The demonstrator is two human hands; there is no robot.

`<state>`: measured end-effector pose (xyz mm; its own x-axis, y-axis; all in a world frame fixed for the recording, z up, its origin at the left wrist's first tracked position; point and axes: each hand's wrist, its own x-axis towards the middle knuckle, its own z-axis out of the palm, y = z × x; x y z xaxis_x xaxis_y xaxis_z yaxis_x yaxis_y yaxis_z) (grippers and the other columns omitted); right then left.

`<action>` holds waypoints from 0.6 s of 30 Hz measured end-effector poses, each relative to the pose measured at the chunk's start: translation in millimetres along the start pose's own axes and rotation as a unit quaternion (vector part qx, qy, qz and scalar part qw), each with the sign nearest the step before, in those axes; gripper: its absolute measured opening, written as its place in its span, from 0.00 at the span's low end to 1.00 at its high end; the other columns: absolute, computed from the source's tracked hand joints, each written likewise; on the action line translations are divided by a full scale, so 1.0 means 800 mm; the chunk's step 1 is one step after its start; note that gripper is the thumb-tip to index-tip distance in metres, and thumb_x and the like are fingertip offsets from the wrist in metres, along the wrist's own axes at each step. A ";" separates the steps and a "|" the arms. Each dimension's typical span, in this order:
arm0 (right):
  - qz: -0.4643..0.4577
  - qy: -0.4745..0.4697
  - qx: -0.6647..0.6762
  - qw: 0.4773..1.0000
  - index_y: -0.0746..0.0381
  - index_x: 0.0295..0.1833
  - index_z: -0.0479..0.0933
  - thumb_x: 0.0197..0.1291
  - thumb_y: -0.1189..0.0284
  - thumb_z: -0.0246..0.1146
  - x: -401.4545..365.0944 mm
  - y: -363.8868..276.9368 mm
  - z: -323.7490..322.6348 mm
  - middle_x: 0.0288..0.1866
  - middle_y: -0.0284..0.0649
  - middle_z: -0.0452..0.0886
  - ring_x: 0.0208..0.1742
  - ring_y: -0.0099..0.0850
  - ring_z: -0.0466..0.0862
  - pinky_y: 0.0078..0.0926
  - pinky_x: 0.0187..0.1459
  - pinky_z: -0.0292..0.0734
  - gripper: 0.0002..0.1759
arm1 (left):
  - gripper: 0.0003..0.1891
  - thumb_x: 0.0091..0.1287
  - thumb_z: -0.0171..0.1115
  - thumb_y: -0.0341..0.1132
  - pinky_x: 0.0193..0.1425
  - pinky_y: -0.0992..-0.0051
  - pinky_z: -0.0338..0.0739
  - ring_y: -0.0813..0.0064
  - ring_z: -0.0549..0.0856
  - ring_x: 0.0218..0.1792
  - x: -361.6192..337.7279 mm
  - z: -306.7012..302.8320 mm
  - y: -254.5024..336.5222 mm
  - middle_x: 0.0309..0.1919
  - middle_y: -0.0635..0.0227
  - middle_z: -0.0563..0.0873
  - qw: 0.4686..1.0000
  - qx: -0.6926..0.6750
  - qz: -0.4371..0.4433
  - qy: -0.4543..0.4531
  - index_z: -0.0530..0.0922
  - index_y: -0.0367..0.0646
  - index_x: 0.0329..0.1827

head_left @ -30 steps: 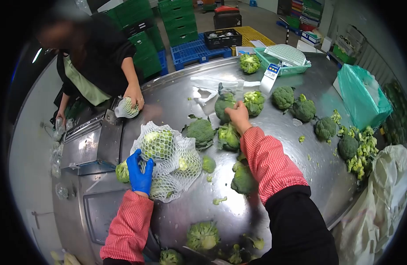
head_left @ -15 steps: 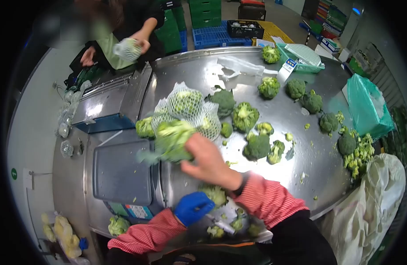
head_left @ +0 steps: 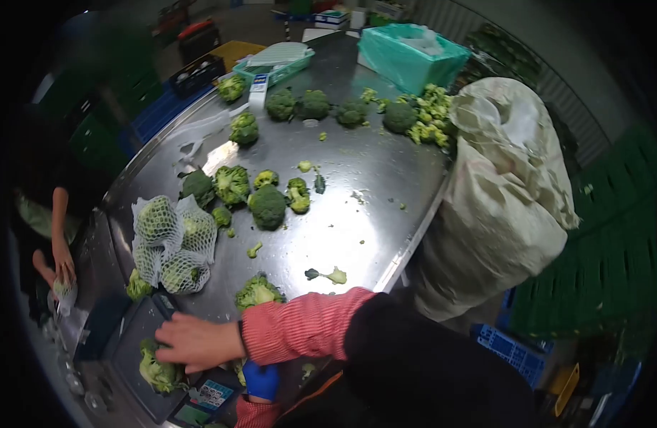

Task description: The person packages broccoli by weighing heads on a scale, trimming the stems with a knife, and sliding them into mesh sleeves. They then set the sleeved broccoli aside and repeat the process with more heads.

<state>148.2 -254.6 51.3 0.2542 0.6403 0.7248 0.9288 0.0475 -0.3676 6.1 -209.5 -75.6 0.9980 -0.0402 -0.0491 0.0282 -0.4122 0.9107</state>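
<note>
My bare right hand (head_left: 200, 344) is stretched over a dark grey flat lid or tray (head_left: 132, 335), its fingers apart at the top of a broccoli head (head_left: 159, 371) lying there. My left hand (head_left: 261, 379), in a blue glove, is low beside my right sleeve, its fingers mostly hidden, with a bit of green next to it. Just above my right sleeve lies another broccoli head (head_left: 258, 291). White-netted heads (head_left: 177, 239) are grouped on the steel table (head_left: 385, 214), and loose dark green heads (head_left: 267, 207) lie farther up.
A teal-lined box (head_left: 413, 57) and a green basket (head_left: 275, 64) stand at the far end. Broccoli pieces (head_left: 432, 114) are heaped near a large whitish sack (head_left: 500, 192) on the right. Another person's hand (head_left: 63, 262) is at the left.
The view has swung to the right. My right hand has carried a broccoli head from near the netted ones to the grey surface and loosened its fingers. My gloved left hand remains low.
</note>
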 end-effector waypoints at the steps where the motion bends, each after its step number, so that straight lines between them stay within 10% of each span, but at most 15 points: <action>1: 0.034 -0.001 -0.014 0.999 0.57 0.45 0.70 0.40 0.64 0.69 -0.010 0.002 -0.037 0.38 0.42 0.69 0.43 0.38 0.73 0.37 0.42 0.65 0.24 | 0.10 0.68 0.53 0.31 0.52 0.70 0.73 0.68 0.80 0.45 -0.001 -0.015 0.023 0.44 0.58 0.82 0.999 0.005 -0.005 -0.047 0.77 0.37 0.47; 3: 0.177 -0.014 -0.100 0.979 0.57 0.47 0.71 0.37 0.66 0.71 -0.059 0.023 -0.109 0.40 0.43 0.71 0.42 0.42 0.73 0.40 0.41 0.67 0.28 | 0.06 0.62 0.56 0.26 0.36 0.74 0.73 0.71 0.80 0.28 0.007 -0.016 0.065 0.25 0.64 0.80 0.999 -0.027 0.015 -0.010 0.79 0.36 0.28; 9: 0.368 0.079 -0.495 0.783 0.62 0.49 0.73 0.48 0.67 0.67 -0.258 0.033 -0.412 0.41 0.47 0.78 0.44 0.46 0.79 0.42 0.45 0.74 0.21 | 0.07 0.64 0.55 0.26 0.37 0.75 0.74 0.73 0.80 0.29 0.017 -0.014 0.031 0.26 0.64 0.81 0.996 -0.061 0.005 -0.063 0.78 0.35 0.29; 18: 0.515 0.203 -0.653 0.517 0.65 0.47 0.73 0.54 0.69 0.61 -0.424 0.023 -0.812 0.44 0.54 0.78 0.46 0.52 0.78 0.44 0.47 0.73 0.16 | 0.10 0.71 0.54 0.34 0.38 0.80 0.72 0.82 0.76 0.31 0.047 0.065 0.098 0.29 0.72 0.81 0.991 -0.062 -0.102 -0.059 0.80 0.37 0.37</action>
<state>254.6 -968.8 177.3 0.5846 -0.4163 0.6964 -0.4330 -0.8860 -0.1662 43.0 -290.6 -27.1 0.9575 -0.0767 -0.2779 0.2423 -0.3083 0.9199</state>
